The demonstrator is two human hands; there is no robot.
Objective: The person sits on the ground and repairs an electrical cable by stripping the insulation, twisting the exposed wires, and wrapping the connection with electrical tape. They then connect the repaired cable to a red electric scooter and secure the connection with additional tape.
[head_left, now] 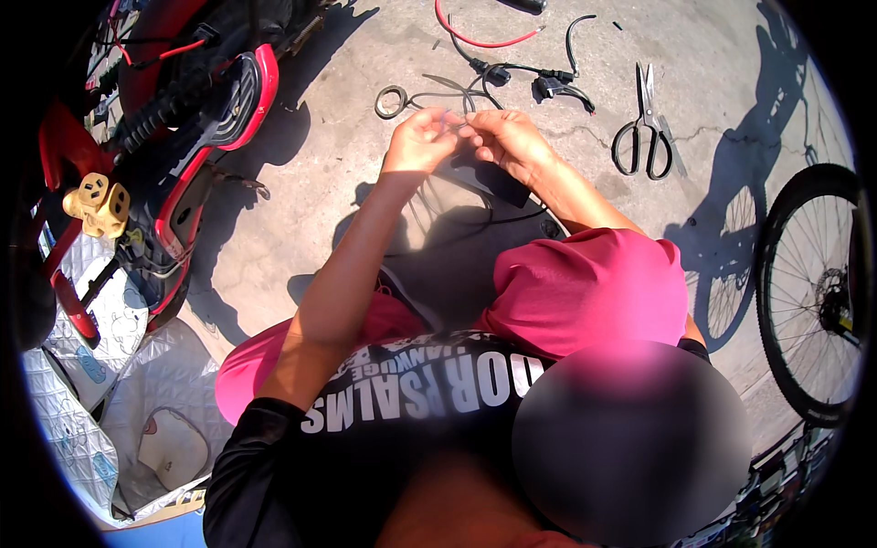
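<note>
My left hand [416,142] and my right hand [513,144] meet over the concrete ground, fingertips pinched close together on a thin wire [460,122]. Its fine ends are too small to make out. Just below my right hand sits a dark box-shaped object [498,180], partly hidden by the fingers. Black cable [445,84] loops out beyond my fingertips, and more of it curves below them. Left of that cable lies a roll of tape [391,101]. Farther off are a black plug [496,75] and a black connector [551,87] on cables.
Black-handled scissors [645,128] lie on the right beside a thin blade-like strip [674,148]. A red cable [484,42] is at the far side. A red scooter [248,100] with a yellow socket adapter [97,205] stands left; a bicycle wheel [767,292] stands right.
</note>
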